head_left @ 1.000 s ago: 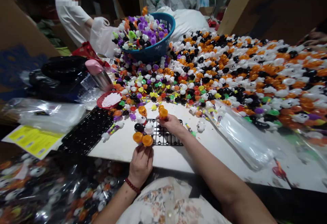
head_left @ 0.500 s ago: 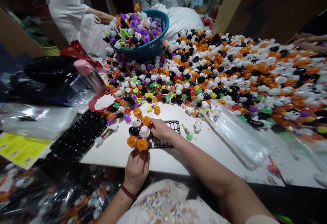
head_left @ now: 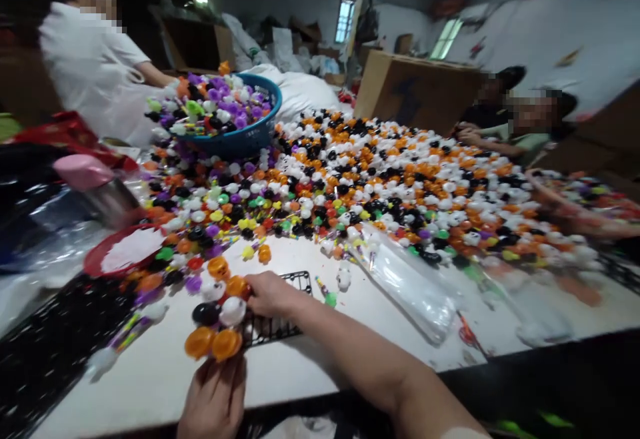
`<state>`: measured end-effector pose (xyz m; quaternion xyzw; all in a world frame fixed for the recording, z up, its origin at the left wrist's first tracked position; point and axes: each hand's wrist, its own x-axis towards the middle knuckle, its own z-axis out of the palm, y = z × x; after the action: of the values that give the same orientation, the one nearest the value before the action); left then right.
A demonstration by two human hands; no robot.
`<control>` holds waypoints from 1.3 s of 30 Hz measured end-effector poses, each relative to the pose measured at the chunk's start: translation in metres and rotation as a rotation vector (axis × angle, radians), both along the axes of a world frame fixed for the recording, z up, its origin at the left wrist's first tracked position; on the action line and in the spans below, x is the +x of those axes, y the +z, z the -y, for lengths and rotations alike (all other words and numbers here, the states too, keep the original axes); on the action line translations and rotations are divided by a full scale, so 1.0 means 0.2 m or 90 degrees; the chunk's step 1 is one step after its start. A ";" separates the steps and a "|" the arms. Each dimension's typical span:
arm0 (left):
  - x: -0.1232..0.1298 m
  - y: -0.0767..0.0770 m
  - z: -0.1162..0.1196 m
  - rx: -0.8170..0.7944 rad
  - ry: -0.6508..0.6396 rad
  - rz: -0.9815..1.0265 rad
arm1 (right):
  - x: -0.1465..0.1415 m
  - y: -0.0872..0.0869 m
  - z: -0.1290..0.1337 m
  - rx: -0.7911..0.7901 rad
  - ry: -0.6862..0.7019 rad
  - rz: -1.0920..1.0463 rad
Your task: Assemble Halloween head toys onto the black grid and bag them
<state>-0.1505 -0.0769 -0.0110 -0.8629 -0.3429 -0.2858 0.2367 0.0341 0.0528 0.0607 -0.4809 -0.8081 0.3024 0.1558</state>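
Several orange, white and black toys stand clustered at the left of a black grid rack (head_left: pixel 300 282) on the white tabletop (head_left: pixel 320 365). My left hand (head_left: pixel 214 399) pinches the front of the cluster, just below an orange toy (head_left: pixel 227 344). Beside it sit another orange toy (head_left: pixel 199 343), a black one (head_left: pixel 206 313) and a white one (head_left: pixel 233 311). My right hand (head_left: pixel 270 294) lies over the rack, its fingers closed on an orange toy (head_left: pixel 237 287) at the cluster's right side. The undersides of the toys are hidden.
A large heap of small toys (head_left: pixel 400 179) covers the table's back. Behind at left is a blue basket (head_left: pixel 273 102). A red dish (head_left: pixel 95 262) and pink-capped bottle (head_left: pixel 107 192) stand left, plastic bags (head_left: pixel 410 285) right. People sit or stand around the table.
The view has tilted up and turned right, bringing windows and people at the right into sight. Both hands keep the same places at the toy cluster.
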 end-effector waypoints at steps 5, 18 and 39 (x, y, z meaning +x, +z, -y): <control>-0.04 -0.03 -0.06 0.061 -0.032 -0.050 | -0.01 0.01 -0.02 0.043 0.044 0.104; 0.01 0.01 -0.03 0.057 -0.015 -0.027 | 0.62 0.13 -0.02 0.065 -0.506 0.131; 0.07 0.05 0.03 -0.193 0.042 0.196 | 0.78 0.02 -0.13 0.107 -0.680 -0.027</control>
<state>-0.1368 -0.0821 -0.0005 -0.8233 -0.4421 -0.3513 0.0583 0.1903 0.0784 0.0652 -0.8044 -0.4692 0.1254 0.3421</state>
